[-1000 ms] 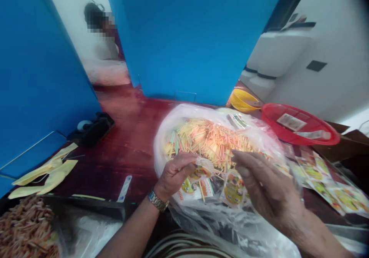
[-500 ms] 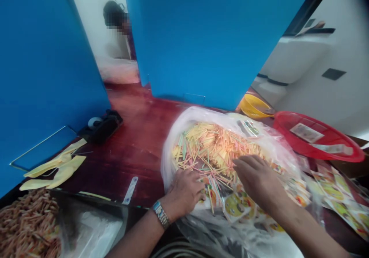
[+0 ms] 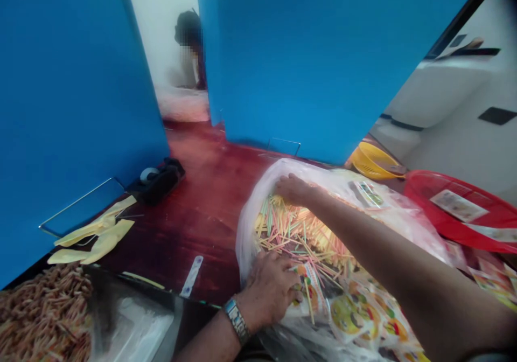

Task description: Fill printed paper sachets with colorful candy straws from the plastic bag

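- Thin coloured sticks (image 3: 293, 224) are heaped in a white plastic bag (image 3: 247, 232), under the right fingers and just beyond the left ones; part of the heap is hidden by the right forearm.
- The right hand (image 3: 291, 189) is lowered at the bag's far side, its fingers bent downward; whether anything is pinched cannot be told, as the tips are obscured.
- The left hand (image 3: 271, 286) is rested at the near left side of the bag, its fingers loosely bent beside a printed packet (image 3: 309, 289); what lies under the palm is hidden.
- Well right of the right fingers, a red basket (image 3: 422, 203) is cut off by the picture's edge.
- A broad stretch of red tabletop (image 3: 202, 206) is exposed left of both hands' fingers, bounded by a left blue panel (image 3: 72, 98); beyond the right fingers, reach is bounded by a central blue panel (image 3: 323, 65).
- Pale printed cards are held in the red basket; behind it, farther from the fingers, a yellow basket (image 3: 369, 162) is placed.
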`<state>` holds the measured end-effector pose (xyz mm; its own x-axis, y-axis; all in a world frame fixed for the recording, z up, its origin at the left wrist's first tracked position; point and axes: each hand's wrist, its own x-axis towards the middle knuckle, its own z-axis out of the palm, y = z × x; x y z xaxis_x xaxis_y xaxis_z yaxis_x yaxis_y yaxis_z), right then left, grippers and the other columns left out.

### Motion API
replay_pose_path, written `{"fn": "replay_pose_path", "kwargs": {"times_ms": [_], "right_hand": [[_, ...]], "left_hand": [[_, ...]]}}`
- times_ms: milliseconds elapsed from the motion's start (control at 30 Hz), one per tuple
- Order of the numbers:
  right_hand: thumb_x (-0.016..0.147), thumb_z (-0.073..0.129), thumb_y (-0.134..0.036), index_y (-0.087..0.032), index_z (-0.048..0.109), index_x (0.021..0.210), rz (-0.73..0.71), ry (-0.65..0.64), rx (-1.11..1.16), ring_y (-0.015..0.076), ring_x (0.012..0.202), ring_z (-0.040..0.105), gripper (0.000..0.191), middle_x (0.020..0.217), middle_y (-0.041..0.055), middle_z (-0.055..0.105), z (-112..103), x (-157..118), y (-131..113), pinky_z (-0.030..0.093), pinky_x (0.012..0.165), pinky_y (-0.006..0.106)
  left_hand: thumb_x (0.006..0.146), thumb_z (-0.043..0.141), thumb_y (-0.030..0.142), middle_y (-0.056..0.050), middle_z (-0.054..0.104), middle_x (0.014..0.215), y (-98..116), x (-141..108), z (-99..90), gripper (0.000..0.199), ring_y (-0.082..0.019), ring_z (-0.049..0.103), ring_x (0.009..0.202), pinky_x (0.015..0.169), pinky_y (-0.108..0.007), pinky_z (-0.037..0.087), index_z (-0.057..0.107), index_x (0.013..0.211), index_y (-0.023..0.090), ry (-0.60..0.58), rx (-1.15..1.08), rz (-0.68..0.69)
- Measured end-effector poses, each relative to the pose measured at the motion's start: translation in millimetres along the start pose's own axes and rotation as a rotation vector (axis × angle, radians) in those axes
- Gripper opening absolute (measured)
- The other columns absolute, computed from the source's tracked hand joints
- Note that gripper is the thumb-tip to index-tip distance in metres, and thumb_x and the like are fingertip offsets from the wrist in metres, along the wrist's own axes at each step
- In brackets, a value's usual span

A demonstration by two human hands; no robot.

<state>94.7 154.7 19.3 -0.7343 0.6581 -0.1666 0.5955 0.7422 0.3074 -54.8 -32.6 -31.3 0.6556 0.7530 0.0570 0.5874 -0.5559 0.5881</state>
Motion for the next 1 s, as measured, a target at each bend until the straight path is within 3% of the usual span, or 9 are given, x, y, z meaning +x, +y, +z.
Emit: {"fn": "replay_pose_path", "kwargs": {"times_ms": [167,333,400,500,567,667,800,867,1000], "right_hand": [[0.085,0.037,-0.005,-0.01,0.059,0.092,0.12,0.081,-0.013,0.0274,0.1,0.046,0.023,0.103,0.0171,0.058,-19,-28,10,0.031,0.081,0.039],[0.087,0.034,-0.012,-0.014,0.05,0.083,0.413,0.195,0.435,0.0184,0.072,0.054,0.017,0.076,0.0096,0.06,-30,-76,-17,0.041,0.067,0.031],[0.089,0.032,-0.022,-0.018,0.045,0.074,0.412,0.102,0.857,0.0116,0.051,0.048,0.021,0.056,-0.0001,0.051,-24,-91,-41,0.039,0.052,0.024],[0.082,0.039,-0.029,-0.02,0.039,0.063,0.374,-0.082,1.589,0.006,0.037,0.034,0.021,0.044,-0.0074,0.038,-15,-99,-74,0.028,0.037,0.017],[0.072,0.046,-0.024,-0.02,0.039,0.062,0.358,-0.135,1.768,0.0045,0.034,0.029,0.013,0.041,-0.0095,0.035,-13,-98,-87,0.023,0.034,0.016],[0.063,0.049,-0.016,-0.02,0.041,0.066,0.386,-0.134,1.78,0.0047,0.035,0.029,0.009,0.04,-0.0111,0.036,-15,-96,-94,0.023,0.035,0.016],[0.061,0.051,-0.008,-0.018,0.047,0.066,0.547,0.119,1.474,0.0063,0.047,0.039,0.012,0.051,-0.0073,0.045,-16,-103,-90,0.03,0.044,0.018],[0.066,0.048,-0.009,-0.018,0.05,0.07,0.586,0.216,1.437,0.007,0.048,0.04,0.009,0.056,-0.0055,0.047,-17,-106,-85,0.031,0.045,0.019],[0.078,0.042,-0.017,-0.018,0.052,0.084,0.62,0.303,1.313,0.009,0.048,0.042,0.012,0.059,-0.0039,0.05,-31,-99,-79,0.032,0.044,0.021]], "left_hand": [[0.082,0.053,0.021,-0.008,0.062,0.108,1,8,-6.9,0.019,-0.025,0.05,0.104,0.093,-0.043,0.036,0.067,0.096,0.021,0.221,-0.144,-0.013],[0.082,0.055,0.028,-0.011,0.06,0.111,2,41,-21.6,0.025,-0.025,0.051,0.11,0.097,-0.038,0.037,0.061,0.105,0.019,0.577,-0.665,-0.155],[0.081,0.058,0.036,-0.011,0.063,0.106,6,54,-23.9,0.03,-0.024,0.057,0.103,0.088,-0.034,0.044,0.059,0.105,0.018,0.507,-1.022,-0.21],[0.08,0.057,0.047,-0.007,0.067,0.079,17,66,-19.4,0.035,-0.018,0.064,0.065,0.059,-0.029,0.049,0.058,0.099,0.017,0.238,-1.406,-0.244],[0.078,0.059,0.046,-0.002,0.065,0.069,24,68,-13.1,0.035,-0.015,0.06,0.051,0.051,-0.027,0.047,0.056,0.099,0.019,0.218,-1.512,-0.277],[0.078,0.059,0.041,-0.001,0.067,0.074,26,67,-6.2,0.032,-0.016,0.063,0.061,0.058,-0.026,0.049,0.056,0.102,0.02,0.401,-1.507,-0.336],[0.083,0.055,0.038,-0.005,0.067,0.082,15,66,-10.2,0.024,-0.016,0.063,0.076,0.068,-0.026,0.05,0.06,0.088,0.015,0.675,-1.448,-0.416],[0.084,0.054,0.036,-0.004,0.066,0.076,9,65,-14.1,0.022,-0.016,0.063,0.071,0.068,-0.029,0.051,0.058,0.08,0.015,0.687,-1.588,-0.471],[0.083,0.057,0.031,-0.002,0.065,0.074,6,65,-12.1,0.017,-0.014,0.063,0.066,0.066,-0.031,0.052,0.057,0.079,0.015,0.505,-1.868,-0.474]]}}
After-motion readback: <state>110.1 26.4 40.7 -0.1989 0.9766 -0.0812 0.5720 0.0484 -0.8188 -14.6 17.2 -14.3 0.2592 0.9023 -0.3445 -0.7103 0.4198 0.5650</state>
